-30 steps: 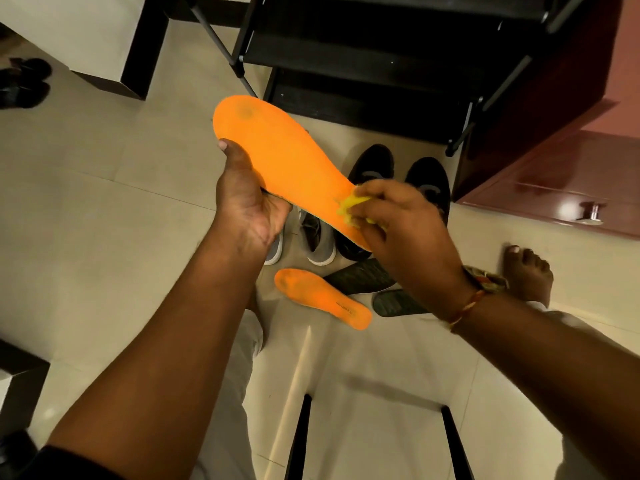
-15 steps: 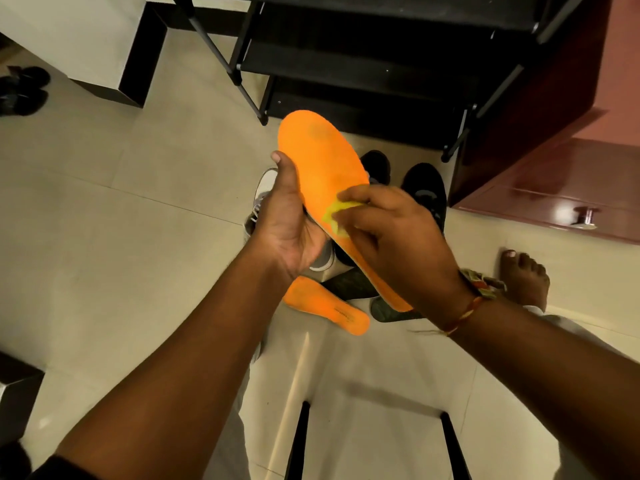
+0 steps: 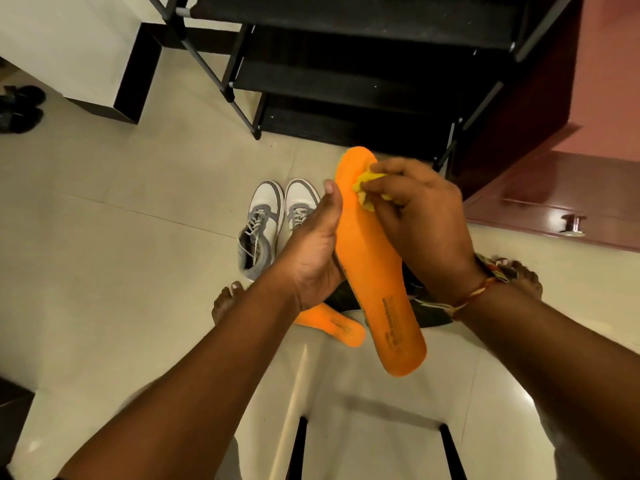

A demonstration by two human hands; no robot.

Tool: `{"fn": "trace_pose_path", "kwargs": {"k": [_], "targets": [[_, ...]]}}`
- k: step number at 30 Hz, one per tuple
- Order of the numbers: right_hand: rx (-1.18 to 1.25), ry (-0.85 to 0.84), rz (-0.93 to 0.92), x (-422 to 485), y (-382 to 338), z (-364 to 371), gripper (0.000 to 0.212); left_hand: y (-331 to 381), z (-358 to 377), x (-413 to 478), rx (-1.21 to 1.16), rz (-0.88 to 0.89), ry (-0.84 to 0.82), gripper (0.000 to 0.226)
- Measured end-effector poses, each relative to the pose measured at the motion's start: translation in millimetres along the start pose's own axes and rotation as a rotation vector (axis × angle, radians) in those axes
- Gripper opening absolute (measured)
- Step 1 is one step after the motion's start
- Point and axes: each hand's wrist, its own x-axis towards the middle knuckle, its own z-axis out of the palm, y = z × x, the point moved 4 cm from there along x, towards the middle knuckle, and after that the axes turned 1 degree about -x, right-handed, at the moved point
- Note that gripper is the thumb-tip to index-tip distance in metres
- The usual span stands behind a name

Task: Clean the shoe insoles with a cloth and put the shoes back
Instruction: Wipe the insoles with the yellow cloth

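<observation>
My left hand (image 3: pixel 313 251) grips a long orange insole (image 3: pixel 375 271) by its left edge, thumb up along the side, holding it nearly upright in front of me. My right hand (image 3: pixel 424 220) pinches a small yellow cloth (image 3: pixel 367 188) and presses it on the insole's upper end. A second orange insole (image 3: pixel 334 323) lies on the tiled floor below my hands, partly covered by my left wrist. A pair of white and grey sneakers (image 3: pixel 270 220) stands on the floor just left of my hands. Dark shoes behind the insole are mostly hidden.
A black metal shoe rack (image 3: pixel 346 81) stands ahead. A reddish-brown cabinet (image 3: pixel 554 188) with a metal knob is at the right. Dark sandals (image 3: pixel 20 109) lie at the far left. My bare feet (image 3: pixel 225 299) rest on the floor, and black chair legs (image 3: pixel 298 448) show below.
The insole has swung from tilted left to nearly upright and moved right. My right hand with the cloth has slid up from its middle to its upper end.
</observation>
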Motion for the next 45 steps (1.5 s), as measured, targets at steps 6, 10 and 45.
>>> {"fn": "trace_pose_path", "kwargs": {"k": [6, 10, 45], "targets": [[0.196, 0.052, 0.071, 3.2, -3.0, -2.1, 0.015, 6.5, -1.0, -2.1, 0.093, 0.006, -0.069, 0.046], [0.247, 0.028, 0.075, 5.9, -1.1, -2.0, 0.016, 5.2, -2.8, -2.4, 0.19, -0.019, -0.101, 0.042], [0.088, -0.108, -0.036, -18.2, -11.9, 27.0, 0.015, 26.8, -30.4, 4.4, -0.109, 0.025, 0.091, 0.074]]}}
